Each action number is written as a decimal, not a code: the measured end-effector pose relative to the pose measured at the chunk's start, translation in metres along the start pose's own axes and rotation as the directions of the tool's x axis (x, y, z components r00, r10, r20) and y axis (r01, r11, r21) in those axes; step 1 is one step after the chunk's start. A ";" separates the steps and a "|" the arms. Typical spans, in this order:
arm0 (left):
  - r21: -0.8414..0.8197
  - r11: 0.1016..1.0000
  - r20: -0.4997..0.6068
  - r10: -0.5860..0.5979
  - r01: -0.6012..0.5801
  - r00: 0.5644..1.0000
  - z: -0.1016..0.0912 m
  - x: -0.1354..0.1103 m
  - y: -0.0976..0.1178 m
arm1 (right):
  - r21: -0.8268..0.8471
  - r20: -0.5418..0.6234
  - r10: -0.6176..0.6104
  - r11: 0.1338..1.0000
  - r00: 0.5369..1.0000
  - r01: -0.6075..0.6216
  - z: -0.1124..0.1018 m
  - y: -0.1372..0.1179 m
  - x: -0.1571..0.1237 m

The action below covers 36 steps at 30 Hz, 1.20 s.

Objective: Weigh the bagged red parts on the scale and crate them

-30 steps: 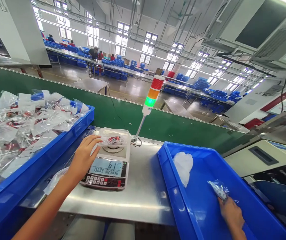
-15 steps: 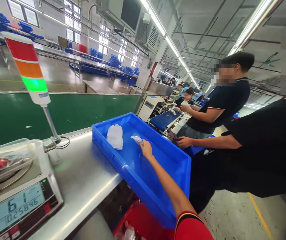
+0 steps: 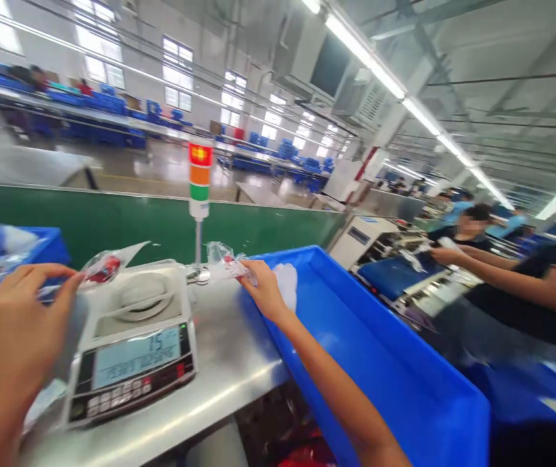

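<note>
My left hand (image 3: 17,318) pinches a clear plastic bag (image 3: 105,267) with a red item inside, holding it above the back of the digital scale (image 3: 132,383). The scale's round pan (image 3: 134,301) looks bare, and its display seems to read 15. My right hand (image 3: 265,292) grips another clear bag (image 3: 224,261) with some red in it, just left of the blue bin's rim. Behind that hand, a crumpled white plastic piece (image 3: 287,285) lies in the bin.
A long blue bin (image 3: 370,344) stands on the steel table (image 3: 231,370) to the right. Another blue crate (image 3: 47,246) of bags lies at far left. A stack light (image 3: 198,175) rises behind the scale. A co-worker's arms (image 3: 511,275) reach in at right.
The view has swung back left from the bin to the scale. The bag has left the pan, the reading has changed from 61, and my right hand has moved from the bin to its rim.
</note>
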State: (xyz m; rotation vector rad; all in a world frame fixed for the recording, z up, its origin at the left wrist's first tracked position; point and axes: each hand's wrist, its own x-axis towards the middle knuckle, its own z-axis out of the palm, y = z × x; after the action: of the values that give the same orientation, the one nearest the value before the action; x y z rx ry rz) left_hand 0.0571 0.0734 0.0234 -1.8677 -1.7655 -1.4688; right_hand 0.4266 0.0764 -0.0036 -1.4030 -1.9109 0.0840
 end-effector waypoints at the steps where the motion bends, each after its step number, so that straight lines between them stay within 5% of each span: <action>1: 0.049 0.998 -0.056 -0.024 0.027 0.998 -0.019 0.002 -0.001 | 0.041 0.049 -0.073 0.997 0.996 0.071 0.017 -0.019 0.016; 6: 0.327 0.926 -0.204 -0.123 0.186 0.971 -0.099 0.003 -0.032 | 0.112 0.291 -0.231 0.972 0.929 0.206 0.086 -0.087 0.067; 10: 0.495 0.842 -0.143 -0.167 0.216 0.976 -0.130 -0.014 -0.062 | 0.161 0.278 -0.243 0.966 0.929 0.205 0.097 -0.090 0.070; 13: 0.399 0.894 -0.093 -0.181 0.203 0.979 -0.123 -0.045 -0.059 | 0.168 0.222 -0.186 0.974 0.957 0.150 0.084 -0.071 0.056; 17: 0.145 0.961 0.125 -0.254 0.236 0.959 -0.087 -0.108 -0.054 | 0.269 0.111 0.040 0.961 0.993 -0.069 0.062 -0.046 0.014; 24: 0.266 0.918 0.338 -0.374 0.294 0.864 -0.046 -0.205 -0.099 | 0.370 0.143 0.486 0.782 0.862 -0.502 0.054 -0.022 -0.094; 30: 0.318 0.842 0.246 -0.517 0.436 0.820 -0.055 -0.204 -0.089 | 0.387 0.193 0.545 0.722 0.816 -0.574 0.063 -0.019 -0.132; 34: 0.147 0.775 0.046 -0.626 0.614 0.779 -0.069 -0.183 -0.065 | 0.397 0.223 0.498 0.738 0.838 -0.545 0.062 -0.037 -0.130; 36: -0.005 0.736 0.070 -0.675 0.677 0.735 -0.074 -0.175 -0.050 | 0.429 0.305 0.430 0.734 0.850 -0.526 0.065 -0.055 -0.128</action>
State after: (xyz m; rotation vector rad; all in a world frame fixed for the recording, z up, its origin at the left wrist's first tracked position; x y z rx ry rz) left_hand 0.0114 -0.0797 -0.0910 -1.3207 -2.6516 -1.6456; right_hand 0.3596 -0.0298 -0.0921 -1.5123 -1.4517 0.9326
